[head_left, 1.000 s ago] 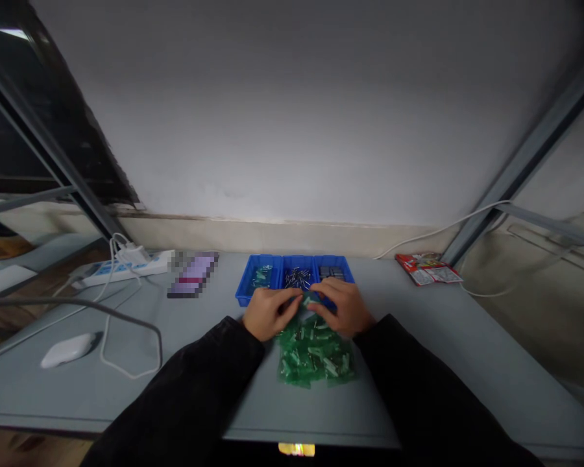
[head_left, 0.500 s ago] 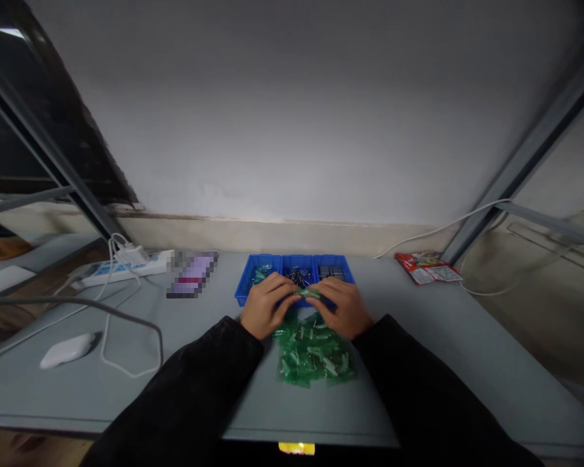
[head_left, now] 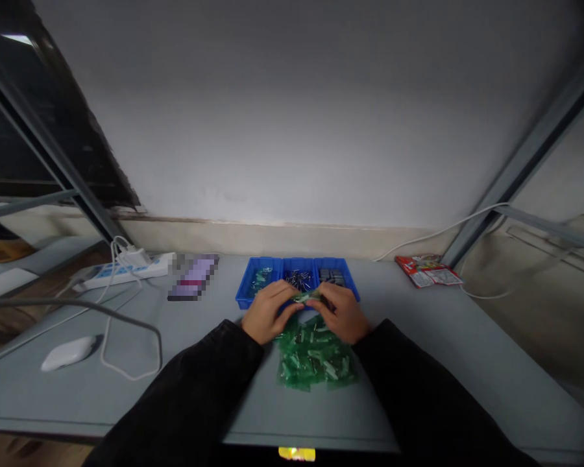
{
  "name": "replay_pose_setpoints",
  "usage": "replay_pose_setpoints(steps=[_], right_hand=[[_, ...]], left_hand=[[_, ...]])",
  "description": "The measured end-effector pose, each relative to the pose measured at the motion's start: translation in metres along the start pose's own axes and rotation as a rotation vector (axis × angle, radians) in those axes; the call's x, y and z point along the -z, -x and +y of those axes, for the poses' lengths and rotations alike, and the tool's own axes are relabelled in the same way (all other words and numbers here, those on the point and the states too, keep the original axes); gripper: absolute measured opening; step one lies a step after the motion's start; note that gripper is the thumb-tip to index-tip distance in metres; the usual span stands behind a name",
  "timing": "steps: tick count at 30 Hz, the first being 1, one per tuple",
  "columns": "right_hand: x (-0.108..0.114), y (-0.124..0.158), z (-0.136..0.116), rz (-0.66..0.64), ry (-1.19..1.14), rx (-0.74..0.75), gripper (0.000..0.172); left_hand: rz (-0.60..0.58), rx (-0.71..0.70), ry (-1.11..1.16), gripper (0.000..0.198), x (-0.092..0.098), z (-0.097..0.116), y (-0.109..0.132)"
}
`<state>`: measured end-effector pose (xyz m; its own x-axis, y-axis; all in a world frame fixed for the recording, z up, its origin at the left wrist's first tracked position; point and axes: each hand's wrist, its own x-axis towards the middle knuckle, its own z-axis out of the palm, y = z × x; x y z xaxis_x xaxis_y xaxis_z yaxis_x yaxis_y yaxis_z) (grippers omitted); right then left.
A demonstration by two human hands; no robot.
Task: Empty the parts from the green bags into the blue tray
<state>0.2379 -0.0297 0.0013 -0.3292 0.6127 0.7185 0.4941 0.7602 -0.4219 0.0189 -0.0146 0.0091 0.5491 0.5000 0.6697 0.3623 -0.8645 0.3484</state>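
Head view, green packet (head_left: 304,297), pinched between left hand (head_left: 267,313) and right hand (head_left: 343,314) fingers

The blue tray (head_left: 246,290) blocks the left hand (head_left: 267,312) and right hand (head_left: 344,314) forward; green bagged parts (head_left: 316,363) lie between the wrists. Leftward along the desk (head_left: 442,344), a pixelated slab (head_left: 193,277) obstructs passage.

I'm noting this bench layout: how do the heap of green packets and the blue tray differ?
The green plastic packets lie in a loose, irregular heap, while the blue tray is a neat rectangle with three compartments. The packets are translucent green, while the tray is opaque bright blue. The heap is nearer the person than the tray. Both rest on the grey table, and the tray's left compartment holds similar green packets.
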Motion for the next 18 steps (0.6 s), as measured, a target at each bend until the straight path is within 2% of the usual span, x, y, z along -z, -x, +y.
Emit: replay_pose_setpoints(steps=[3, 9, 14, 18], right_hand=[[-0.0010, 0.0013, -0.0014, -0.018, 0.023, -0.005, 0.028], [-0.0028, 0.0002, 0.0037, 0.013, 0.086, 0.052, 0.041], [-0.0009, 0.0007, 0.0063, -0.050, 0.080, 0.097, 0.043], [-0.0018, 0.0035, 0.0039, -0.054, 0.089, 0.096, 0.031]], left_hand=[[-0.020, 0.003, -0.012, 0.018, -0.0001, -0.0001, 0.0004], [-0.018, 0.003, -0.060, 0.027, -0.0009, -0.0003, 0.0007], [-0.005, 0.021, 0.003, 0.017, -0.0006, -0.0002, 0.0006], [-0.003, 0.002, 0.026, 0.011, -0.0001, -0.0004, 0.0001]])
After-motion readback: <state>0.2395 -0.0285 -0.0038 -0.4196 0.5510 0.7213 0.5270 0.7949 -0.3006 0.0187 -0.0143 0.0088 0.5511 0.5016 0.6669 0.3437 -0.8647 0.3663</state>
